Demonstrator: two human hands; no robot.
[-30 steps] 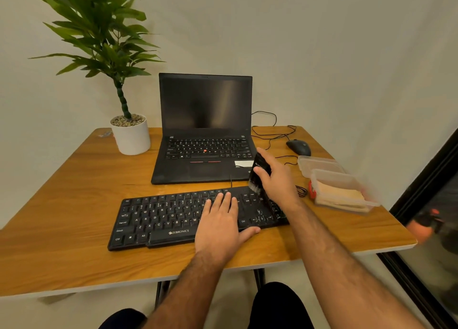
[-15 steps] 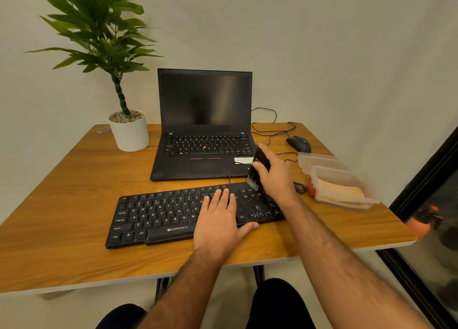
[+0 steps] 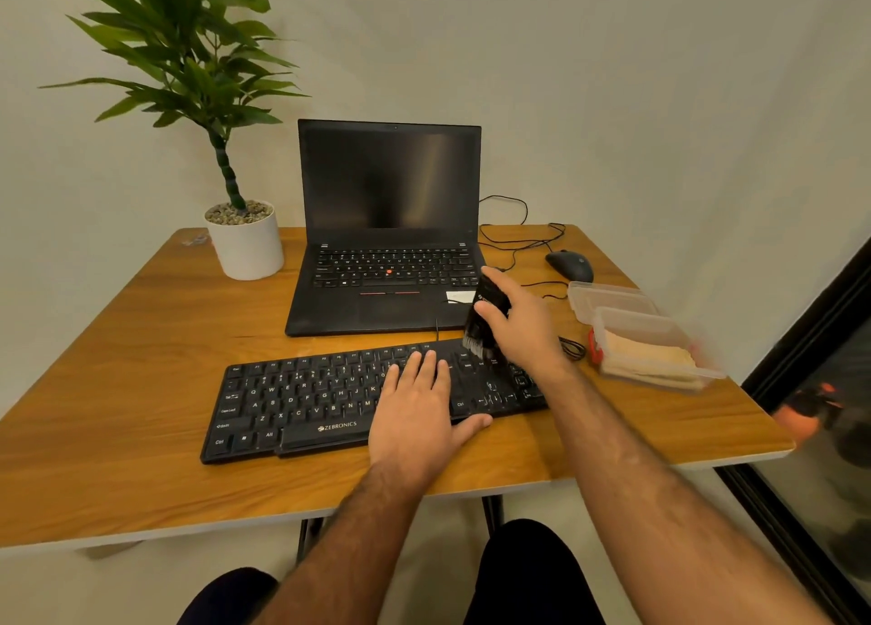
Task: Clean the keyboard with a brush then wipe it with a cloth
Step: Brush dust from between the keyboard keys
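The left hand (image 3: 419, 407) lies flat on the keyboard (image 3: 301, 398), fingers straight and together, thumb out to the right. The right hand (image 3: 523, 327), beyond the left hand over the keyboard's right end, grips a brush (image 3: 483, 323), bristles down.

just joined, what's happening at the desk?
A person is brushing a black keyboard on a wooden table. The left hand lies flat on the keys, steadying it. The right hand grips a small black brush, bristles down at the keyboard's right end. The cloth sits in an open plastic container to the right, not yet used.
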